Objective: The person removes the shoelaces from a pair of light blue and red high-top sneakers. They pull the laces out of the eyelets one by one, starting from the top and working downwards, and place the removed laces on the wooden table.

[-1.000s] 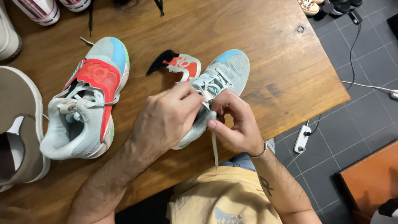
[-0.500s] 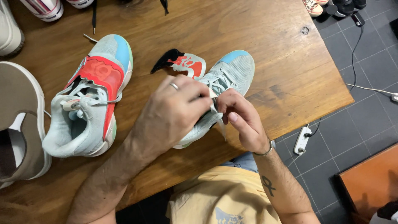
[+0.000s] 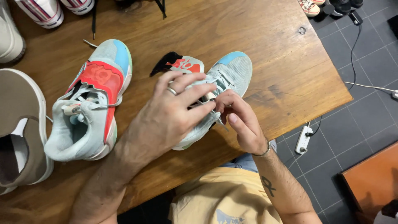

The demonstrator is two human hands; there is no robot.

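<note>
From the head view, the left hand presses down on the pale mint mesh sneaker lying on the wooden surface while the right hand pinches its white lace, so lacing looks underway, calling for a steady pull.

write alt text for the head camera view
Both hands work the laces of a pale green sneaker on a wooden table: left hand over it, right hand pinching a lace. Its matching sneaker lies left.

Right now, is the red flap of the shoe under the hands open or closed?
Open: the red flap lies spread outward beside the shoe.
</note>
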